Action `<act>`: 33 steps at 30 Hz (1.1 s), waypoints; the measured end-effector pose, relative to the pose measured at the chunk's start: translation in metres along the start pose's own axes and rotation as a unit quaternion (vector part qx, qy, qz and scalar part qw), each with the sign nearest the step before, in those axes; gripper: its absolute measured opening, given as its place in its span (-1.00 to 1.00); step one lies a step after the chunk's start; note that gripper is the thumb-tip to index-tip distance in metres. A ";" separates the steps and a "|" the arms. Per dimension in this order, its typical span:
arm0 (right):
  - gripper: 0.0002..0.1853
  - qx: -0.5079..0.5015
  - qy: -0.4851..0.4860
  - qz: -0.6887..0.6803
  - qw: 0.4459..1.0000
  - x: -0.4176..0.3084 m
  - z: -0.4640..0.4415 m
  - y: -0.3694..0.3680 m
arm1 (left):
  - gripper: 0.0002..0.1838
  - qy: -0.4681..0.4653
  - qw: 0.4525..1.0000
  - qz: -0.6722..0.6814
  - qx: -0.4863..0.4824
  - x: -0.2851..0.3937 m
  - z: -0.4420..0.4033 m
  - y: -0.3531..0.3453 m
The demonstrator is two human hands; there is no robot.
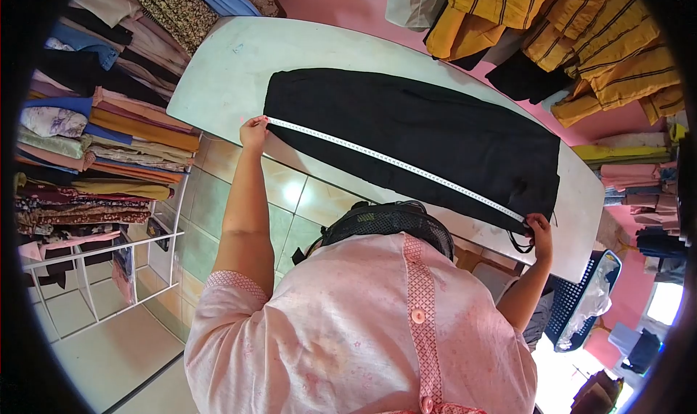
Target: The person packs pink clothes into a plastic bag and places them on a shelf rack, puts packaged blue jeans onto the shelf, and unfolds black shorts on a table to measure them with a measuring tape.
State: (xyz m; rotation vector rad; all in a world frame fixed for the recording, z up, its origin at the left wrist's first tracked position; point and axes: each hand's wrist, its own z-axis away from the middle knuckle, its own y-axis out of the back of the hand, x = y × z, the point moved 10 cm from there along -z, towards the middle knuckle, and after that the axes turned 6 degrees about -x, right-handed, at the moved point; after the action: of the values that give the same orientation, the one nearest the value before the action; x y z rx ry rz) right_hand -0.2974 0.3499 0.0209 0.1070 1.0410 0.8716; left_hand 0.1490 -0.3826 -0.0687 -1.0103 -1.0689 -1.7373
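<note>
A black garment (pixel 414 138) lies flat across the white table (pixel 218 73). Along its near edge a white tape measure (pixel 396 164) is stretched taut from one end of the cloth to the other. My left hand (pixel 254 132) pinches the tape's left end at the garment's left edge. At the other end, my right hand (pixel 539 232) has its fingers closed on the tape by the garment's lower right corner. A thin black strap (pixel 519 246) loops down beside my right hand.
Folded clothes (pixel 109 138) fill a white rack (pixel 87 290) on the left. Yellow striped garments (pixel 581 44) hang beyond the table at the upper right. A dark blue basket (pixel 573 305) with clear plastic stands at the right, below the table's corner.
</note>
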 end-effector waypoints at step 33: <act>-0.54 -0.025 0.288 0.231 0.929 -0.022 0.000 -0.051 | -0.74 -0.355 0.780 -0.512 0.054 0.042 0.026 -0.040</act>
State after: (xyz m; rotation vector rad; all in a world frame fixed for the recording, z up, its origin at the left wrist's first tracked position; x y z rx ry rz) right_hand -0.2726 0.3012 0.0130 0.0541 1.5763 1.4083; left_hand 0.1035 -0.3566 -0.0324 -1.1186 -2.5390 -2.0646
